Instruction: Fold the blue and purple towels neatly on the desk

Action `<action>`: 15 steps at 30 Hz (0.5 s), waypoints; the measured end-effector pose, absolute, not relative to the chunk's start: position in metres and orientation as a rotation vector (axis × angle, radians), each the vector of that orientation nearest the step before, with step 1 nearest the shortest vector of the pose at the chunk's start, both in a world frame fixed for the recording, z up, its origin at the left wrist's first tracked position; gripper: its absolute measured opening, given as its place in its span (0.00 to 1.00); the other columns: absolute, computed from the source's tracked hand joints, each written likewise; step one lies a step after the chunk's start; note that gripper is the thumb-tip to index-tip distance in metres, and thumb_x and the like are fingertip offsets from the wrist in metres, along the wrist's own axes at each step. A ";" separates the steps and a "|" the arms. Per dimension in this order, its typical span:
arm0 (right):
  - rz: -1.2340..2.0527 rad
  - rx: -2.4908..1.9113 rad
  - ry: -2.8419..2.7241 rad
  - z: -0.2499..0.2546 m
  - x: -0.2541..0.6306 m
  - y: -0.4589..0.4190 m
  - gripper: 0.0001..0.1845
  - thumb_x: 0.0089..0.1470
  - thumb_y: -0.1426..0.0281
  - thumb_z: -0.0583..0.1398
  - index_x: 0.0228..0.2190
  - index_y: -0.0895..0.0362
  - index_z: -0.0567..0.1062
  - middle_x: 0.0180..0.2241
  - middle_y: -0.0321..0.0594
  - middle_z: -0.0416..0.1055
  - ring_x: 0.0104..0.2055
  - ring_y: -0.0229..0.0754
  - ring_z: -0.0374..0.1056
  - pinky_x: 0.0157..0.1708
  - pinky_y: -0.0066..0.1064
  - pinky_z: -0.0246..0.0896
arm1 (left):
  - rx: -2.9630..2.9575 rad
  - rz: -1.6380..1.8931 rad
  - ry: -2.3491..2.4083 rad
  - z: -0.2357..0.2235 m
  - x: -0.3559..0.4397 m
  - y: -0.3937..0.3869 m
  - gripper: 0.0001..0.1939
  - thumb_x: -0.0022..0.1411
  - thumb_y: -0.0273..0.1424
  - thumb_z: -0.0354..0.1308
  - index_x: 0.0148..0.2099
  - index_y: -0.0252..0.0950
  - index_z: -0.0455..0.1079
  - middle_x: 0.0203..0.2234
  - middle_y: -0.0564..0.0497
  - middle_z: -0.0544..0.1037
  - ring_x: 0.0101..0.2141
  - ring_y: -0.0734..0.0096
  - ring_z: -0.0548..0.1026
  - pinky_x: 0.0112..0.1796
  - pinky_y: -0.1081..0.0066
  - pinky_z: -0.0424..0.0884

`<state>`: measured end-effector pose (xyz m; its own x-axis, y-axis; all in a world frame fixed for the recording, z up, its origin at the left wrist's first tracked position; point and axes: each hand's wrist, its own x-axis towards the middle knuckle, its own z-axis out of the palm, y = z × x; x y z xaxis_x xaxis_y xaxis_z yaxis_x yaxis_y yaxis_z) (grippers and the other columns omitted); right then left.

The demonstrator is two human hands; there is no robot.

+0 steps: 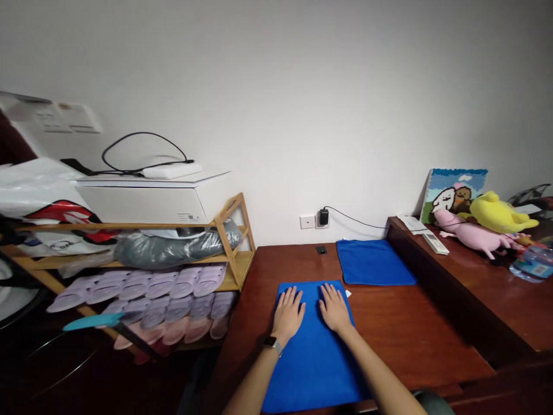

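Observation:
A blue cloth [313,363] lies spread flat on the brown wooden desk, with a small white tag showing at its right edge. My left hand [288,316] rests palm down on the cloth's upper left part, fingers spread; a watch [273,344] is on that wrist. On the upper right part lies my right hand [334,308], also flat with its fingers apart. Neither hand grips anything. Farther back, a second blue cloth [375,263] lies on the desk beside the raised shelf, apart from both hands.
Left of the desk [415,323] stands a wooden rack [235,253] with slippers [158,283] and a white box [142,203]. On the right ledge are a pink plush toy [470,231], a yellow plush toy [496,213], a remote [435,243] and a bottle [533,264]. A plug [324,217] sits in the wall.

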<state>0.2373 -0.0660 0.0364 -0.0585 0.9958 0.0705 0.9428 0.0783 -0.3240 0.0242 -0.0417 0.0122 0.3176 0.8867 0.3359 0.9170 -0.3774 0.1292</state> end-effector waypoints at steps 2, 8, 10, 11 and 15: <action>0.328 -1.941 -2.111 0.033 0.223 -0.051 0.36 0.74 0.60 0.42 0.76 0.59 0.55 0.78 0.43 0.48 0.81 0.48 0.41 0.78 0.46 0.34 | -2.545 -0.486 -1.698 0.014 0.038 -0.029 0.28 0.79 0.42 0.46 0.74 0.43 0.67 0.74 0.44 0.66 0.73 0.50 0.62 0.72 0.46 0.56; 0.321 -2.064 -2.068 0.021 0.243 -0.029 0.38 0.74 0.55 0.41 0.77 0.57 0.52 0.79 0.43 0.44 0.81 0.48 0.39 0.78 0.49 0.32 | -2.457 -0.424 -1.897 -0.001 0.022 -0.003 0.33 0.77 0.48 0.47 0.77 0.43 0.62 0.76 0.41 0.60 0.75 0.45 0.58 0.72 0.43 0.55; 0.320 -2.112 -2.029 0.018 0.260 -0.026 0.38 0.74 0.55 0.41 0.77 0.58 0.51 0.79 0.44 0.43 0.81 0.48 0.39 0.78 0.48 0.33 | -2.419 -0.418 -1.946 -0.004 0.006 0.003 0.34 0.77 0.48 0.46 0.78 0.41 0.60 0.77 0.40 0.60 0.75 0.45 0.57 0.72 0.43 0.55; 0.321 -2.123 -2.016 0.017 0.266 -0.025 0.38 0.74 0.55 0.42 0.77 0.58 0.52 0.79 0.44 0.43 0.81 0.48 0.39 0.78 0.47 0.34 | -2.406 -0.416 -1.962 -0.004 -0.001 0.005 0.34 0.77 0.48 0.45 0.78 0.40 0.60 0.77 0.40 0.59 0.75 0.46 0.57 0.72 0.44 0.55; 0.283 -2.133 -2.006 0.018 0.268 -0.021 0.37 0.73 0.58 0.43 0.76 0.61 0.55 0.78 0.48 0.47 0.81 0.51 0.42 0.78 0.51 0.35 | -2.399 -0.408 -1.923 0.001 -0.003 0.011 0.33 0.76 0.42 0.45 0.77 0.36 0.62 0.75 0.38 0.63 0.74 0.45 0.60 0.72 0.42 0.55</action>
